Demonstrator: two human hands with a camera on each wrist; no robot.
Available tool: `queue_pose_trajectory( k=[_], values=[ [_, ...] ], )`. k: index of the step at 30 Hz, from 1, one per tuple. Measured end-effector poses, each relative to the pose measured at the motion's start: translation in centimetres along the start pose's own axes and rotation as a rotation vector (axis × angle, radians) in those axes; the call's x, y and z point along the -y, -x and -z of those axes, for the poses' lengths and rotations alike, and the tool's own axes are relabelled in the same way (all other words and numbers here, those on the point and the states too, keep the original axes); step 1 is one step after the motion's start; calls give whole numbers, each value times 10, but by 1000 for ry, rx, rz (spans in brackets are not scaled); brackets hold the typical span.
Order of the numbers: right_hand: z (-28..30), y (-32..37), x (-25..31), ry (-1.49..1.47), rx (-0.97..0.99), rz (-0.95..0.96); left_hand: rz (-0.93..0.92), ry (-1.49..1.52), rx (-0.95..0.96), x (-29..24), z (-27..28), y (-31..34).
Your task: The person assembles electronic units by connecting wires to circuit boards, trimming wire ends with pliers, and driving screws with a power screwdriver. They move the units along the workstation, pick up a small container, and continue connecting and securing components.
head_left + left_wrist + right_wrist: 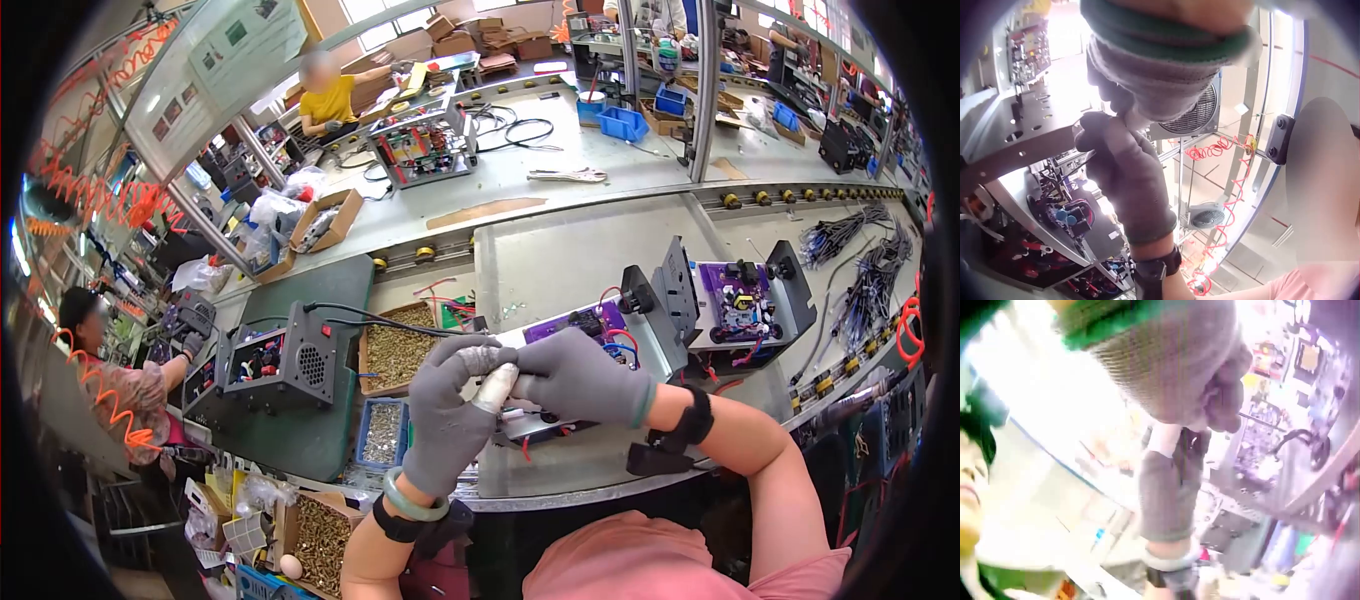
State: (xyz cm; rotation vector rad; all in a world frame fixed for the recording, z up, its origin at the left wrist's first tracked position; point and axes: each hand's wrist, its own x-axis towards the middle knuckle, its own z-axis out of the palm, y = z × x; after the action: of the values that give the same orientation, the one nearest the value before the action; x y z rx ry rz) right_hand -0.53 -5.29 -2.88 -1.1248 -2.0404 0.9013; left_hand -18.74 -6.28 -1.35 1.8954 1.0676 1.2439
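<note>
Both hands wear grey knit gloves and meet in front of the chest in the head view. My left hand (445, 420) is raised with its fingers bent toward the right one, and its thumb has a white covering (496, 388). My right hand (580, 375) reaches in from the other side, its fingertips against the left fingertips. Whatever lies between the fingertips is hidden, so I cannot tell what they hold. Behind the hands is an open unit with a purple circuit board (575, 328) and red and blue wires. In the left wrist view the gloved fingers overlap.
A second open unit with a purple board (738, 300) stands to the right. At left sits a black-cased unit (290, 360) on a green mat (270, 440). Between are a carton of brass-coloured parts (395, 355) and a blue bin (381, 432). Cable bundles (870, 270) lie far right.
</note>
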Motion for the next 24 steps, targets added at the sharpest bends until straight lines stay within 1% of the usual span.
queue_pose_trajectory(
  k=[1,2,4,5,6,8,9,10,11,12,14,15,17,19,21,22,24],
  values=[
    [8,2,8,-310,82,-157,-27,2,28,5,2,-2],
    [11,1,7,-305,86,-156,-28,5,22,7,2,-3],
    [15,-2,6,-864,125,-314,-41,227,20,9,4,-4],
    [21,-5,9,-741,99,-295,89,300,-30,3,10,-4],
    [21,-11,4,-679,106,-312,169,388,-109,4,12,-5],
    [17,-28,-14,-290,163,-348,231,355,-137,12,9,-6],
    [14,-33,-21,-287,157,-355,250,274,-12,27,11,-3],
    [12,-38,-27,-55,182,-321,264,194,109,45,11,5],
    [12,-42,-29,181,208,-283,341,406,160,58,4,13],
    [13,-46,-26,189,207,-285,442,467,225,44,6,13],
    [12,-50,-18,48,320,-320,467,551,193,49,6,21],
    [11,-52,-15,100,308,-268,467,556,192,49,6,21],
    [14,-54,-11,91,338,-299,433,517,177,48,5,21],
    [16,-54,-13,77,361,-326,440,534,177,47,5,21],
    [17,-52,-22,38,385,-264,449,551,171,46,5,21],
    [18,-52,-24,42,389,-265,464,549,172,45,6,21],
    [19,-53,-27,-172,420,-415,484,551,167,48,5,21]
  ],
)
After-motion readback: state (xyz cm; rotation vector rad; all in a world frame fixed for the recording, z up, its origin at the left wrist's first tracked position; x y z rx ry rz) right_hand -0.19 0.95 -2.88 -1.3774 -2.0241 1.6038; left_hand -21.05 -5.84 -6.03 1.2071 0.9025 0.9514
